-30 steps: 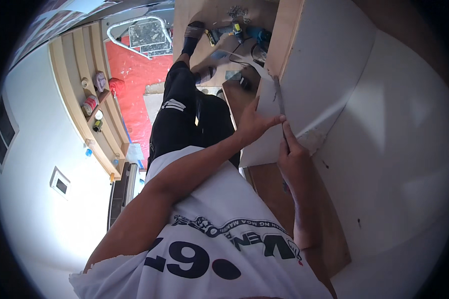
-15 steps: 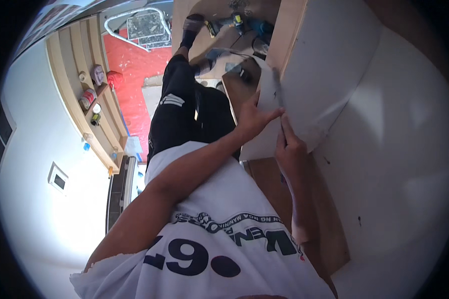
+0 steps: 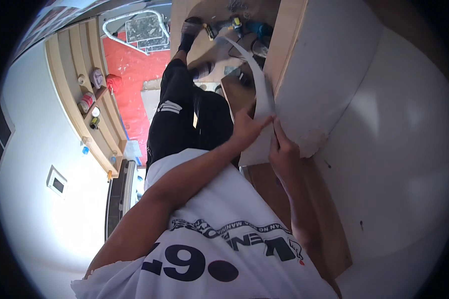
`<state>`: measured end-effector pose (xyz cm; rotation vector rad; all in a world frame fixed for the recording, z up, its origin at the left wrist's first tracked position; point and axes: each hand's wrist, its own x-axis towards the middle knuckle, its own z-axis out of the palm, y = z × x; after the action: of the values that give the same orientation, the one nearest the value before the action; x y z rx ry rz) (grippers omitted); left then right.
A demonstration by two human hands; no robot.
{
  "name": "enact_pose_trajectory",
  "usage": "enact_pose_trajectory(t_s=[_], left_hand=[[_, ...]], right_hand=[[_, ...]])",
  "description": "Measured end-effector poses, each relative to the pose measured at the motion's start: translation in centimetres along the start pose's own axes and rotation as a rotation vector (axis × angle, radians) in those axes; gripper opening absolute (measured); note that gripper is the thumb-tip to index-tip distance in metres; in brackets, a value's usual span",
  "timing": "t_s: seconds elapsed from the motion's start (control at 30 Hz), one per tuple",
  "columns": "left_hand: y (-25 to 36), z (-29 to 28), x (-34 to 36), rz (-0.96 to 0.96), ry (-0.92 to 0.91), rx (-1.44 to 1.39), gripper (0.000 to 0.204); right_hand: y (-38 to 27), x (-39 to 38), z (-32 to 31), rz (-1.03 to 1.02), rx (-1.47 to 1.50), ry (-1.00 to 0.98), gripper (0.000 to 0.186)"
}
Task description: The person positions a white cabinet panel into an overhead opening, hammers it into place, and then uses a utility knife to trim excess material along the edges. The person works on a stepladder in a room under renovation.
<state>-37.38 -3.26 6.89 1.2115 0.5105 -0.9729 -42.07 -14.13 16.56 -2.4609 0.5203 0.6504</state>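
Note:
A thin white strip (image 3: pixel 257 84) curves up and away from the edge of a white panel (image 3: pixel 329 74) that stands in front of me. My left hand (image 3: pixel 247 130) pinches the strip's lower end from the left. Just beside it, my right hand (image 3: pixel 283 149) grips the same end from the right, pressed against the panel's chipped lower corner. Both forearms reach up from my white printed shirt. The strip's far end bows over toward the tools on the floor.
Two cordless power tools, one yellow and black (image 3: pixel 223 26), one teal (image 3: pixel 258 27), lie on the floor past my feet. A wooden shelf unit (image 3: pixel 92 107) with cans and bottles stands at the left. A step ladder (image 3: pixel 140 26) rests on red floor covering (image 3: pixel 134 65).
The strip has come further off the panel's edge and now bows out in a longer arc. Both hands have stayed together at its lower end.

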Motion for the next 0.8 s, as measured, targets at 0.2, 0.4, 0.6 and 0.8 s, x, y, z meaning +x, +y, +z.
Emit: enact_pose_trajectory(t_s=[0.2, 0.4, 0.6, 0.8], left_hand=[[0.7, -0.5, 0.2, -0.101, 0.001, -0.011, 0.051], [-1.8, -0.5, -1.2, 0.030, -0.113, 0.120, 0.068], [-2.2, -0.4, -1.7, -0.027, -0.037, 0.078, 0.050], [-3.4, -0.6, 0.0, -0.172, 0.020, -0.002, 0.049]], right_hand=[[-1.5, 1.6, 0.0, 0.054, -0.062, -0.094, 0.045], [-3.3, -1.9, -2.7, 0.069, -0.035, -0.063, 0.047], [-0.6, -2.1, 1.0, 0.111, -0.047, -0.105, 0.046], [-0.4, -0.8, 2.2, 0.100, -0.027, -0.028, 0.045]])
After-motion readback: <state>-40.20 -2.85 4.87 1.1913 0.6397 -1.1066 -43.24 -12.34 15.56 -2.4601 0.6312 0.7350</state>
